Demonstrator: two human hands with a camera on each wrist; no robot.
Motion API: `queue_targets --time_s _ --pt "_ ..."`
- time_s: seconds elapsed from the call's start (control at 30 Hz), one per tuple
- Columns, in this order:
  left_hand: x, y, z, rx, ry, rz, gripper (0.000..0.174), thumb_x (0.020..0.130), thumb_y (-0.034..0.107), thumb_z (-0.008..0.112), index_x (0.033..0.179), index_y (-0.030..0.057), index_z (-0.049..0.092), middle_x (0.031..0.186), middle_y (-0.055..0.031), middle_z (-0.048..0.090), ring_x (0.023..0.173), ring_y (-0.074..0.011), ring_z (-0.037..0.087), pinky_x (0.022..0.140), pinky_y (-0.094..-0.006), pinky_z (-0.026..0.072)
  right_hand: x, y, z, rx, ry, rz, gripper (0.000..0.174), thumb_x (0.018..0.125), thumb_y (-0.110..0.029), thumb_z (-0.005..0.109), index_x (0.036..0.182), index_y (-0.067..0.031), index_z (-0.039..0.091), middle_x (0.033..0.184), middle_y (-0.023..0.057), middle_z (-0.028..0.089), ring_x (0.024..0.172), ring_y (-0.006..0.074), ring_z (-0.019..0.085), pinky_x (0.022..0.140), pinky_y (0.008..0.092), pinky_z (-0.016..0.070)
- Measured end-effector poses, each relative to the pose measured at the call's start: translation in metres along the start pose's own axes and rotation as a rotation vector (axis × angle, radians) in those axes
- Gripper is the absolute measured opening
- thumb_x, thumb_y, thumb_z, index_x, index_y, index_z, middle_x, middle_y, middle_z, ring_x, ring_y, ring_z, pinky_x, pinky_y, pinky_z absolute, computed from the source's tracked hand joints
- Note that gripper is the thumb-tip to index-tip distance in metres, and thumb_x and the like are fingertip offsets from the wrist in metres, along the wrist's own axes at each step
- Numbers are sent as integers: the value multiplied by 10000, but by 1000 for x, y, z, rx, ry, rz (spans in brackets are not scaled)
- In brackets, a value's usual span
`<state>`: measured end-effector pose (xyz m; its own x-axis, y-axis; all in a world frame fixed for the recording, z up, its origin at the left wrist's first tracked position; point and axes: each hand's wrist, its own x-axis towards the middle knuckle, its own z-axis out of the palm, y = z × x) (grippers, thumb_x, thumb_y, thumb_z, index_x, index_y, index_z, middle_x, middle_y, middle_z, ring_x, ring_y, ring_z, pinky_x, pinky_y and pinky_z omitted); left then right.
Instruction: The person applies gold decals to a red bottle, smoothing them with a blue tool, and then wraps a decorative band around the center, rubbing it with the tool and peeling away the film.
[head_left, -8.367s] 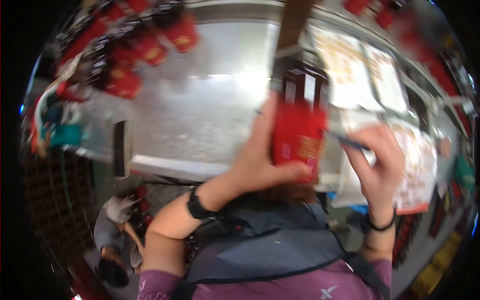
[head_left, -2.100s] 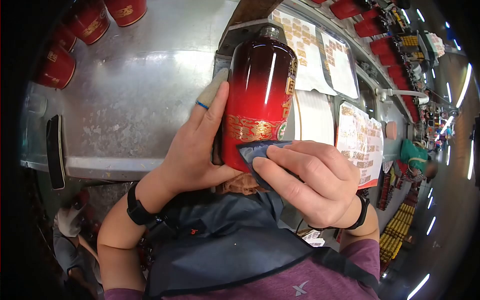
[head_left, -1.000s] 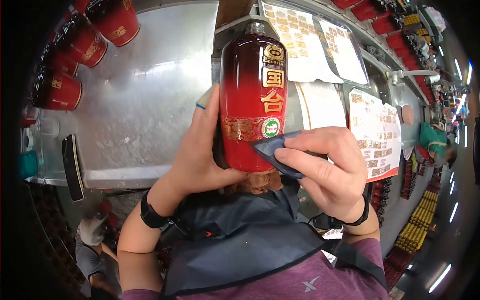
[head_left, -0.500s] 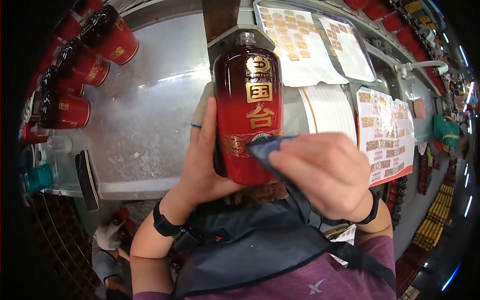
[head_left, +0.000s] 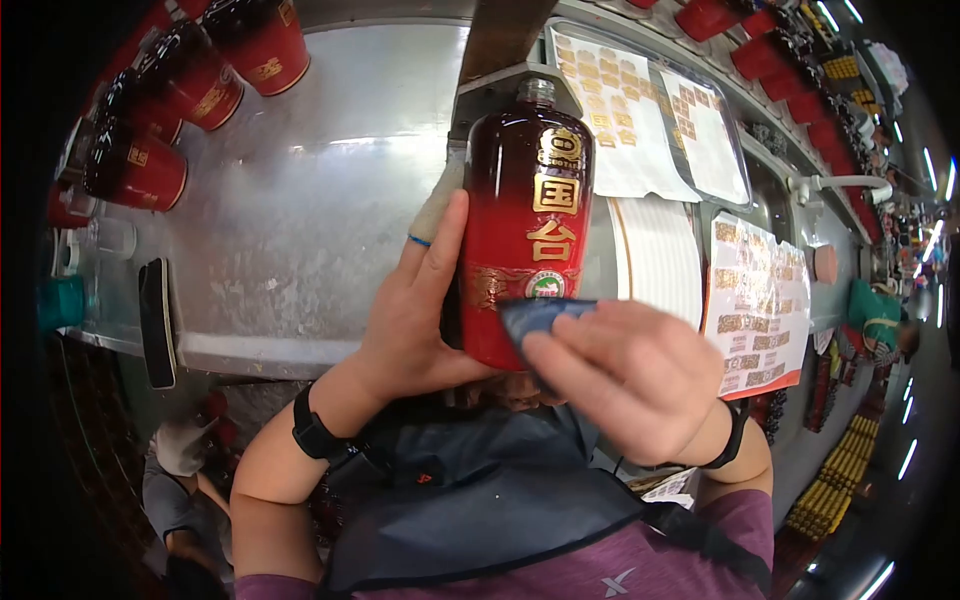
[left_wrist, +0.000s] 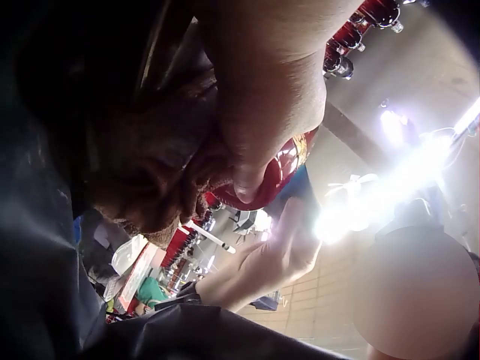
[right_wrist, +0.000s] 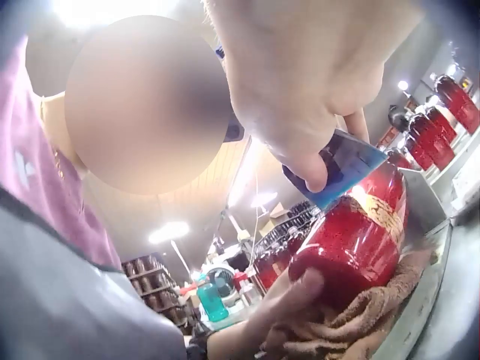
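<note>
A glossy bottle, dark at the neck and red below, lies on its back with gold characters and a patterned gold band facing up. A brown cloth lies under its base. My left hand holds the bottle along its left side, thumb by the base; one finger wears a beige finger cot with a blue rim. My right hand pinches a thin blue scraper, its edge at the band close to the round green-and-white emblem. The hand and scraper hide the bottle's lower right part.
Sheets of gold stickers and a printed sticker sheet lie to the right. Several similar bottles stand at the left on the metal table. A phone sits at the table's edge. Another person is at lower left.
Earlier the bottle was turned more to its side; its gold characters now face up. Over the last second the scraper has shifted slightly along the band, still in my right hand.
</note>
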<state>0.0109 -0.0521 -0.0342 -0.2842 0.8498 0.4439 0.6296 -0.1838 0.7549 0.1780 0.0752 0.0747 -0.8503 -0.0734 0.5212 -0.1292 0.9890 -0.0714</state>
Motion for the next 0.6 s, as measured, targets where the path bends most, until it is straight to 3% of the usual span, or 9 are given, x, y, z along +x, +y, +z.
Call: queue_targets --time_s 0.07,0.13,0.23,0.27,0.33,0.4,0.47,0.53,0.6 --pt "1 2 -3 -26 4 -32 1246 603 364 918 1547 -5 192 1477 -248 410 1319 -409 471 1045 -426 455 3 -2 -5 42 -50 -19 444 554 -126 688 984 -37 758 874 66 668 746 195 645 625 282 544" --pt "0 4 -6 -60 7 -71 1197 611 344 913 1539 -3 241 1496 -253 394 1336 -411 459 1055 -421 448 5 4 -15 102 -84 87 439 548 -131 690 973 -43 758 872 54 654 753 186 630 614 279 536" --pt "0 6 -12 -113 57 28 951 659 258 878 1458 -4 434 1503 -260 404 1341 -408 470 1082 -411 432 6 -2 -15 86 -133 85 441 552 -131 694 979 -44 758 872 58 656 747 187 624 627 277 525" --pt "0 5 -11 -115 68 22 951 659 258 878 1458 -4 434 1503 -260 404 1341 -408 470 1082 -411 432 4 -8 -13 87 -147 54 439 554 -130 695 980 -43 759 871 61 660 747 190 624 633 277 521" --pt "0 -2 -6 -45 159 182 945 635 276 886 1430 -16 467 1468 -259 452 1319 -406 498 1069 -410 446 10 -12 -17 197 -219 30 415 577 -119 713 983 -44 758 863 62 662 745 194 624 635 277 510" --pt "0 0 -10 -53 156 174 941 624 280 885 1417 -22 479 1459 -260 462 1313 -406 505 1060 -411 456 17 -10 -24 395 -308 187 403 616 -120 741 1010 -39 750 856 56 657 747 195 618 622 304 499" --pt "-1 2 -8 -63 150 172 937 612 283 885 1404 -27 492 1451 -262 472 1306 -406 512 1051 -412 465 28 -1 -24 396 -336 397 279 735 -86 775 1008 -43 736 819 69 646 706 205 600 635 332 481" --pt "-1 4 -6 -69 178 148 906 623 282 879 1384 -36 506 1447 -269 471 1294 -405 521 1044 -415 472 33 24 -17 414 -288 556 227 769 -44 762 994 -42 730 799 84 636 697 198 591 632 319 468" --pt "-2 3 -7 -14 167 155 996 613 316 901 1418 -53 445 1426 -283 482 1287 -414 524 1052 -427 460 37 36 -11 258 -21 551 229 778 -7 741 1004 -35 725 784 87 629 685 190 581 621 312 455"
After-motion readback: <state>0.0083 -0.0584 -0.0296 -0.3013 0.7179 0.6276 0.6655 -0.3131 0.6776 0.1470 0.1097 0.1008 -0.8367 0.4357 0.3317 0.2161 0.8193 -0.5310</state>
